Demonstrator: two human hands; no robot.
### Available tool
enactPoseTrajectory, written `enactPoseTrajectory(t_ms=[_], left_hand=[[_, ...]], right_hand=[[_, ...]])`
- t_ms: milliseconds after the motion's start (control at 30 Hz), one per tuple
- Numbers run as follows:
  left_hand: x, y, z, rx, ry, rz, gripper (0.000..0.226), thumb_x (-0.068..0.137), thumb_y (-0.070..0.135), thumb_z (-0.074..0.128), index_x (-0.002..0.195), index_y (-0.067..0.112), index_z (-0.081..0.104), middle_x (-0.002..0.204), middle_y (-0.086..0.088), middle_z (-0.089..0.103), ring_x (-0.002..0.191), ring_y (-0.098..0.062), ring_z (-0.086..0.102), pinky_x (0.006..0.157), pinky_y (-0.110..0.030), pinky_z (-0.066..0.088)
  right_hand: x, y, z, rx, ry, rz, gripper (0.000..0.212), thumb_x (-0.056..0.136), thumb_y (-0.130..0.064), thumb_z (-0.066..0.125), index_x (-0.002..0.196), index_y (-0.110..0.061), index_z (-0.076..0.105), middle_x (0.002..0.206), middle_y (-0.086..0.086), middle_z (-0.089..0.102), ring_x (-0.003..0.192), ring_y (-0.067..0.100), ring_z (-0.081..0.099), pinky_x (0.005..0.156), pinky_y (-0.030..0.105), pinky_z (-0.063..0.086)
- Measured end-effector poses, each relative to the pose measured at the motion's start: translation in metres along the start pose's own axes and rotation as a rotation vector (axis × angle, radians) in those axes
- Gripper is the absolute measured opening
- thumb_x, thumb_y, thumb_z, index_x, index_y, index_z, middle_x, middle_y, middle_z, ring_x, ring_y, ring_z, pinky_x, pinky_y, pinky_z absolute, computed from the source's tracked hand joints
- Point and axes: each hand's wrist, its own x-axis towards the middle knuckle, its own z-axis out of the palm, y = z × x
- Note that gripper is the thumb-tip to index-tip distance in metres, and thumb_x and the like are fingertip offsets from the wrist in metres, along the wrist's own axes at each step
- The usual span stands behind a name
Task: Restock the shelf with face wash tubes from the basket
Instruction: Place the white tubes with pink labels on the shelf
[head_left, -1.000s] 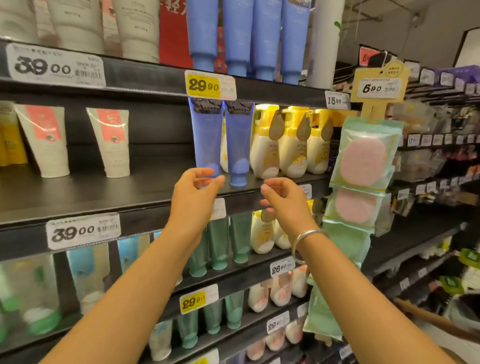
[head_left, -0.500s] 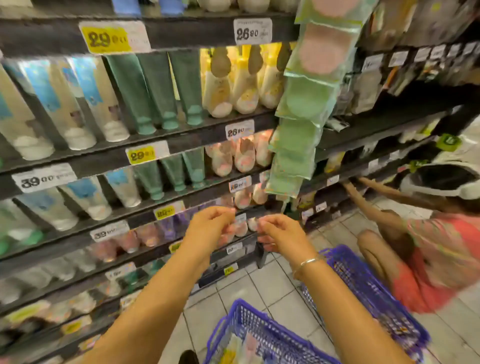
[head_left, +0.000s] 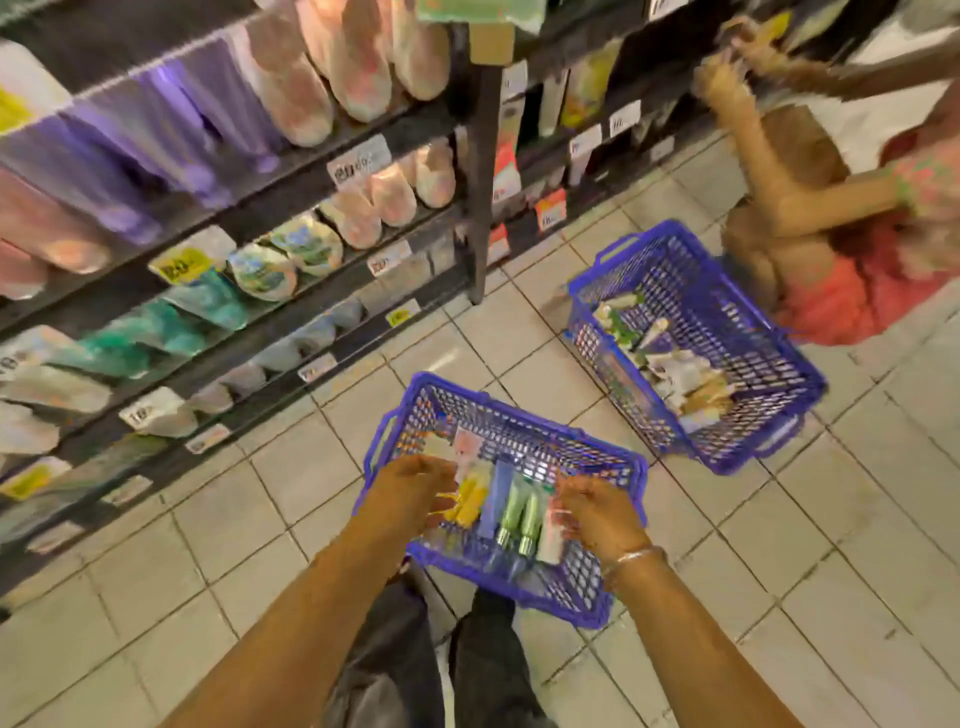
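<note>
A blue plastic basket (head_left: 524, 447) sits on the tiled floor just in front of my feet, holding several face wash tubes: green ones (head_left: 519, 514), a yellow one (head_left: 470, 499) and a blue one (head_left: 497, 488). My left hand (head_left: 410, 491) hovers over the basket's left side, fingers curled downward near the yellow tube. Over the right side is my right hand (head_left: 592, 512), fingers spread by a white tube (head_left: 551, 538). Neither hand clearly grips anything. The dark shelf (head_left: 291, 182) at left carries rows of tubes.
A second blue basket (head_left: 727, 332) with assorted products stands to the right on the floor. Beside it a crouching person in red (head_left: 852, 291) reaches into the lower shelves. A black shelf post (head_left: 480, 208) meets the floor between the two baskets.
The view has swung down from the upper shelves to the floor. Both hands have dropped from shelf height to just above the near basket.
</note>
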Motion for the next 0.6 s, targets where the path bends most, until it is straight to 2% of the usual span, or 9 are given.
enactPoseTrajectory(t_ms=[67, 133, 167, 233, 300, 433, 500, 533, 600], left_hand=[[0.038, -0.034, 0.002, 0.080, -0.004, -0.026, 0.029, 0.092, -0.001, 0.045, 0.066, 0.012, 0.048, 0.064, -0.007, 0.044, 0.050, -0.015, 0.041, 0.052, -0.021, 0.027], [0.078, -0.070, 0.001, 0.166, 0.005, -0.044, 0.030, 0.091, -0.001, 0.045, 0.064, 0.011, 0.048, 0.065, -0.010, 0.043, 0.056, -0.017, 0.038, 0.054, -0.024, 0.028], [0.100, -0.088, 0.000, 0.183, 0.009, -0.069, 0.028, 0.091, 0.001, 0.047, 0.065, 0.011, 0.050, 0.065, -0.010, 0.045, 0.060, -0.019, 0.041, 0.056, -0.026, 0.031], [0.142, -0.123, -0.002, 0.245, 0.014, -0.122, 0.024, 0.091, 0.007, 0.050, 0.069, 0.015, 0.055, 0.069, -0.007, 0.053, 0.069, -0.023, 0.048, 0.062, -0.029, 0.039], [0.186, -0.155, -0.001, 0.284, 0.019, -0.155, 0.023, 0.090, 0.007, 0.050, 0.068, 0.015, 0.054, 0.071, -0.009, 0.051, 0.075, -0.024, 0.046, 0.063, -0.031, 0.037], [0.266, -0.216, 0.007, 0.366, 0.019, -0.191, 0.029, 0.088, 0.004, 0.049, 0.062, 0.016, 0.049, 0.066, -0.007, 0.046, 0.069, -0.020, 0.041, 0.062, -0.029, 0.032], [0.298, -0.242, 0.014, 0.394, 0.005, -0.199, 0.028, 0.086, 0.003, 0.049, 0.061, 0.016, 0.049, 0.056, -0.002, 0.044, 0.054, -0.016, 0.039, 0.054, -0.018, 0.035], [0.313, -0.254, 0.018, 0.408, 0.004, -0.201, 0.023, 0.085, 0.004, 0.050, 0.064, 0.014, 0.052, 0.051, 0.001, 0.043, 0.049, -0.013, 0.037, 0.049, -0.015, 0.034], [0.339, -0.275, 0.026, 0.406, 0.010, -0.200, 0.007, 0.086, 0.006, 0.055, 0.085, 0.012, 0.059, 0.058, 0.000, 0.048, 0.055, -0.016, 0.043, 0.058, -0.021, 0.038]], right_hand=[[0.031, 0.037, 0.005, -0.013, 0.015, 0.080, 0.032, 0.086, 0.007, 0.047, 0.061, -0.012, 0.051, 0.060, 0.013, 0.046, 0.042, 0.013, 0.046, 0.040, 0.016, 0.033], [0.062, 0.075, 0.012, 0.002, 0.078, 0.147, 0.032, 0.086, 0.007, 0.048, 0.061, -0.013, 0.052, 0.060, 0.013, 0.050, 0.044, 0.013, 0.050, 0.039, 0.015, 0.036], [0.078, 0.094, 0.016, 0.014, 0.107, 0.178, 0.032, 0.086, 0.005, 0.049, 0.061, -0.014, 0.053, 0.061, 0.011, 0.051, 0.049, 0.017, 0.051, 0.044, 0.018, 0.040], [0.108, 0.134, 0.025, -0.030, 0.143, 0.214, 0.032, 0.085, 0.001, 0.051, 0.060, -0.018, 0.053, 0.065, 0.012, 0.054, 0.065, 0.024, 0.052, 0.063, 0.032, 0.043], [0.138, 0.170, 0.032, -0.083, 0.155, 0.233, 0.036, 0.083, -0.001, 0.051, 0.052, -0.019, 0.052, 0.067, 0.014, 0.055, 0.070, 0.025, 0.050, 0.069, 0.036, 0.039], [0.190, 0.237, 0.044, -0.112, 0.172, 0.297, 0.032, 0.082, -0.003, 0.048, 0.053, -0.014, 0.052, 0.056, 0.006, 0.051, 0.054, 0.020, 0.044, 0.055, 0.026, 0.036], [0.213, 0.266, 0.049, -0.098, 0.172, 0.300, 0.024, 0.082, -0.001, 0.046, 0.060, -0.009, 0.054, 0.058, 0.009, 0.046, 0.056, 0.019, 0.040, 0.051, 0.025, 0.032], [0.225, 0.279, 0.051, -0.100, 0.180, 0.296, 0.023, 0.082, -0.001, 0.046, 0.064, -0.007, 0.057, 0.060, 0.010, 0.046, 0.056, 0.019, 0.039, 0.050, 0.024, 0.032], [0.245, 0.302, 0.055, -0.111, 0.195, 0.287, 0.023, 0.086, -0.005, 0.047, 0.067, -0.006, 0.060, 0.061, 0.008, 0.051, 0.053, 0.018, 0.042, 0.049, 0.023, 0.035]])
